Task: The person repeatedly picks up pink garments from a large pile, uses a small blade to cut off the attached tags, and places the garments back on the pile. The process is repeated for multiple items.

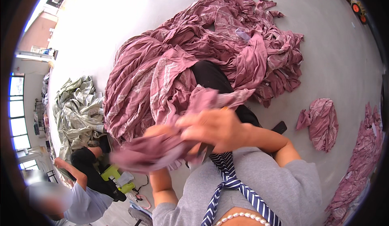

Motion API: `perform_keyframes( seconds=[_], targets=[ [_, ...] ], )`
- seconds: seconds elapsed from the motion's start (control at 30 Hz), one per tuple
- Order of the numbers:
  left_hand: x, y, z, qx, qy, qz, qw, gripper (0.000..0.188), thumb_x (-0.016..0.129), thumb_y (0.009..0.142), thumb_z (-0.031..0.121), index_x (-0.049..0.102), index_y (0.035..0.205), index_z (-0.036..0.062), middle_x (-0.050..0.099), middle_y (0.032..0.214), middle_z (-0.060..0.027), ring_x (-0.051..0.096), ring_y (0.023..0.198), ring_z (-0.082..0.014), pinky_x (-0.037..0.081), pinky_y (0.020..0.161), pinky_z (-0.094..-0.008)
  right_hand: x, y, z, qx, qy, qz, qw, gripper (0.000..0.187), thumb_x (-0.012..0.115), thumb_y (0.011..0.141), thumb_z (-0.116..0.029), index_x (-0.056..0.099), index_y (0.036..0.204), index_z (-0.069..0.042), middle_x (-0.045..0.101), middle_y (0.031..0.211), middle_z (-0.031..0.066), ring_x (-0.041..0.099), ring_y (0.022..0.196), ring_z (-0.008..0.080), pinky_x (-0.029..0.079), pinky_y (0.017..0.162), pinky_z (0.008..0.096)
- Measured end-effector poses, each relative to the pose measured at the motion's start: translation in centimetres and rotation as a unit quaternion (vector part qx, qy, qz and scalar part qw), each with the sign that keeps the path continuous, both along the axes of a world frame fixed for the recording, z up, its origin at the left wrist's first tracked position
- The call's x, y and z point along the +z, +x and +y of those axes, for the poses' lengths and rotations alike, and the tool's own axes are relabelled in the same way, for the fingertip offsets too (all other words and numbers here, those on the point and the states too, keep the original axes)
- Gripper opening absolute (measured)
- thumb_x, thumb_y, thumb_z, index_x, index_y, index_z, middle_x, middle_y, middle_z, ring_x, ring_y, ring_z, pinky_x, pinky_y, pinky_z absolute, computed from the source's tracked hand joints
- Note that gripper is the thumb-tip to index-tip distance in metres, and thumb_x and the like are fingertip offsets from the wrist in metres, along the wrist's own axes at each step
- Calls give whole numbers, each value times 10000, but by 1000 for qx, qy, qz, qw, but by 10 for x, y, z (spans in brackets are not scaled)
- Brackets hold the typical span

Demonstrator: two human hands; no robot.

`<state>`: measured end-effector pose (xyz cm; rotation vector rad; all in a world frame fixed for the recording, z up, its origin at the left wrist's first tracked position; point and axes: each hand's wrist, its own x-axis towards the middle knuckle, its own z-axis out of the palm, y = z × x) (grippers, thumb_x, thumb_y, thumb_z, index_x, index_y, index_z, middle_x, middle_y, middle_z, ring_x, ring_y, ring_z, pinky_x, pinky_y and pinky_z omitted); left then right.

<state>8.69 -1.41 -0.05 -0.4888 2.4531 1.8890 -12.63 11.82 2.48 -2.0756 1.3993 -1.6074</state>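
A bunched length of dusty-pink patterned cloth (150, 151) is drawn up in front of my chest, blurred by motion. My left hand (159, 131) is closed on it, its fingers mostly hidden by the folds. My right hand (216, 129) curls over the same cloth beside the left, fingers bent and pressed together. A dark, narrow object (204, 151) shows just under my right palm; its kind is unclear. From there the fabric runs over my legs into a big heap of the same pink cloth (162, 43) on the floor.
A co-worker (89, 197) sits at the lower left by a pile of pale green cloth (77, 108). Near them is a lime-green object (111, 173). A black phone-like object (279, 127), a small pink bundle (323, 124) and a long pink pile (358, 161) lie rightward.
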Motion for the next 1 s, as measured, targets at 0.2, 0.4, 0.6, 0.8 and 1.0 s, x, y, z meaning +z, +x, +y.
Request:
perform_keyframes(
  seconds=[0.2,0.4,0.6,0.8,1.0],
  targets=[
    [6,148,-17,478,-146,-103,860,401,667,776,174,597,1140,21,625,1144,-118,600,1032,-208,450,913,-338,-89,-47,-24,-109,155,2,982,382,732,776,-331,607,1026,-71,633,982,101,640,845,282,513,714,351],
    [-25,224,-39,529,-502,-452,513,421,749,721,228,635,1076,34,648,1107,-125,616,1013,-218,465,897,-335,-118,-3,-8,61,259,-24,964,343,739,769,-292,620,1005,-72,646,925,82,642,860,265,509,724,360],
    [-54,5,-44,308,-503,-61,805,675,836,635,284,577,1235,116,571,1248,-123,515,1173,-278,381,1002,-404,-143,2,-5,0,297,-40,954,270,714,719,-110,601,956,-44,634,944,116,633,885,303,505,750,385],
    [-128,-90,-78,294,-406,5,865,546,640,711,5,567,1246,88,636,1121,-104,613,1015,-252,461,891,-373,-146,-17,9,-87,259,-95,957,187,701,772,-101,625,931,-38,651,862,122,651,744,272,511,659,344],
    [-64,-101,-37,414,192,170,873,195,550,887,-24,597,1077,-19,660,965,-56,621,842,-98,480,759,-208,-128,-53,4,-104,285,-431,850,293,557,962,-268,621,944,17,672,787,57,534,565,60,431,526,202]
  ],
)
